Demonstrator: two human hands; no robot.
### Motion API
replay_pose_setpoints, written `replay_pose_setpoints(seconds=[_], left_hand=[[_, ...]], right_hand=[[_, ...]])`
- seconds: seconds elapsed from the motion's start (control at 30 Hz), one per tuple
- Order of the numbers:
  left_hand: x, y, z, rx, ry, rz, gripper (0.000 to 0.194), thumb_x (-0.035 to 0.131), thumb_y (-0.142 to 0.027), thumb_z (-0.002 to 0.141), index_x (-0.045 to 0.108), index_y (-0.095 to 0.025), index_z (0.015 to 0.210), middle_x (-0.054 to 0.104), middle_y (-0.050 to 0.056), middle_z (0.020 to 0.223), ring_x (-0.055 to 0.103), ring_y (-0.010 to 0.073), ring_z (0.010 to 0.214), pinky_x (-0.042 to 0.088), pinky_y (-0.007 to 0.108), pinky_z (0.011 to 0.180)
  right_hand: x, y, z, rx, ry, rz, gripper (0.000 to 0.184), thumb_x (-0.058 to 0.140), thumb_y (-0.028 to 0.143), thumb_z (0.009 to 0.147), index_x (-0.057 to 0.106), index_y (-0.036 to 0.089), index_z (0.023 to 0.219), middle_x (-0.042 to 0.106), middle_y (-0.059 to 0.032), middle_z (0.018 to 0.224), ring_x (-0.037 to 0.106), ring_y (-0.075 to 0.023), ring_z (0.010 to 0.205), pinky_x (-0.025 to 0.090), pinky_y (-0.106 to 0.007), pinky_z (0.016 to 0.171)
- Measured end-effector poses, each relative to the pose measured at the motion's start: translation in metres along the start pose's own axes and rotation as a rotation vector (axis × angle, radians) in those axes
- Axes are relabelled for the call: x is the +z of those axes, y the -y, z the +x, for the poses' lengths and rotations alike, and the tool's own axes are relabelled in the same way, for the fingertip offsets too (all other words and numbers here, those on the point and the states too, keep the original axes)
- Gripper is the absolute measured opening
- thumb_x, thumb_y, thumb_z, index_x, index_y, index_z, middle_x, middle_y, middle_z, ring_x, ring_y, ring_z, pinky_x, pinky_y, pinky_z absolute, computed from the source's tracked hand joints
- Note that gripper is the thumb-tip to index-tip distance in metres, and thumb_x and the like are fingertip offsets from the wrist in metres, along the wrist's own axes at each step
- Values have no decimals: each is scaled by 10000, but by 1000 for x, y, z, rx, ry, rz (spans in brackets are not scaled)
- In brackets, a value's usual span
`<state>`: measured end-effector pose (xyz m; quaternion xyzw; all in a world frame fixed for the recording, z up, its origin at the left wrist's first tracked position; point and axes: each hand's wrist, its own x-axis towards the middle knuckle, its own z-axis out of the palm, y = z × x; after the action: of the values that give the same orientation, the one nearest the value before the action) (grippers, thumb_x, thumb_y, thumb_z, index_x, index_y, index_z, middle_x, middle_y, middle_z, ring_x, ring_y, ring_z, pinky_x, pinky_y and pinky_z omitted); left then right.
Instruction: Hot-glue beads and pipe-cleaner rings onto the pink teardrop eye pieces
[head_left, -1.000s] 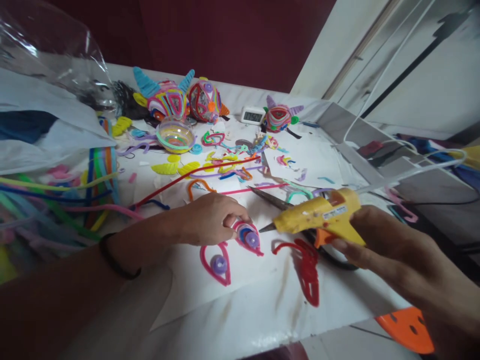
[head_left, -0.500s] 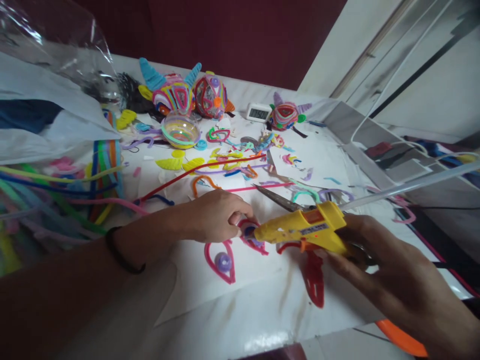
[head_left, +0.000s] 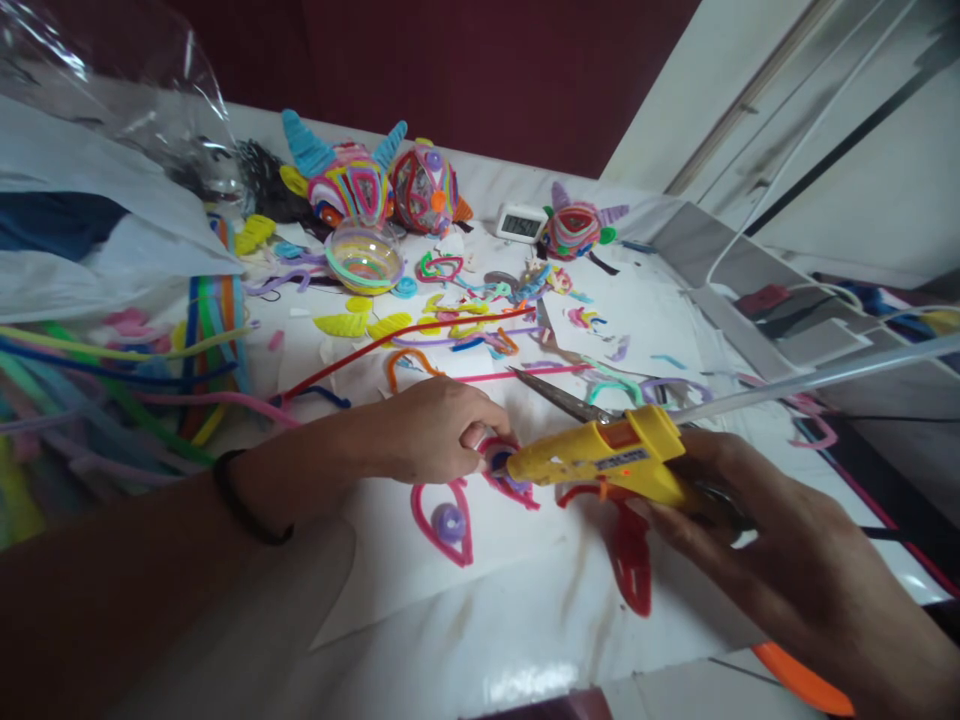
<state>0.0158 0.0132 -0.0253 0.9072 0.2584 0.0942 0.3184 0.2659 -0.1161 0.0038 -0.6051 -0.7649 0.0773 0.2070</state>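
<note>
My right hand (head_left: 780, 540) grips a yellow hot glue gun (head_left: 607, 455), with a clear glue stick (head_left: 825, 375) running out of its back. The gun's nozzle is at a pink pipe-cleaner eye shape (head_left: 516, 490) with a purple coil inside. My left hand (head_left: 442, 430) pinches that shape's upper left edge between thumb and fingers. Just below lies a second pink teardrop outline (head_left: 441, 545) around a purple coil (head_left: 450, 523), flat on white paper (head_left: 360, 600). A red leaf-shaped piece (head_left: 630, 560) rests under the gun.
Scissors (head_left: 559, 395) lie open behind the gun. Farther back are a clear bowl (head_left: 364, 262), a digital clock (head_left: 520, 223) and several decorated balls, one with blue horns (head_left: 349, 185). Loose pipe cleaners (head_left: 90, 400) spread at left; a grey box (head_left: 750, 290) stands at right.
Both hands and the glue gun keep nearly the same place. The nozzle has shifted very slightly left at the pink eye shape, and the view has moved a little.
</note>
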Motion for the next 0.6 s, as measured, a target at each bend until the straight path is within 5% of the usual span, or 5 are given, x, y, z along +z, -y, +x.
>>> replay_pose_setpoints(seconds=[0.4, 0.6], left_hand=[[0, 0, -2, -11, -10, -25, 357, 597, -81, 663, 713, -186, 983, 597, -26, 687, 561, 120, 677, 390, 219, 625], [1, 0, -1, -6, -11, 4, 316, 576, -73, 653, 704, -174, 924, 561, -33, 653, 537, 115, 650, 362, 222, 607]], right_hand=[[4, -14, 10, 103, 113, 237, 264, 583, 410, 865, 515, 240, 1057, 620, -51, 955, 619, -179, 835, 530, -224, 629], [1, -16, 18, 226, 208, 428, 234, 609, 413, 845, 534, 227, 965, 582, -4, 803, 566, -139, 706, 455, -208, 522]])
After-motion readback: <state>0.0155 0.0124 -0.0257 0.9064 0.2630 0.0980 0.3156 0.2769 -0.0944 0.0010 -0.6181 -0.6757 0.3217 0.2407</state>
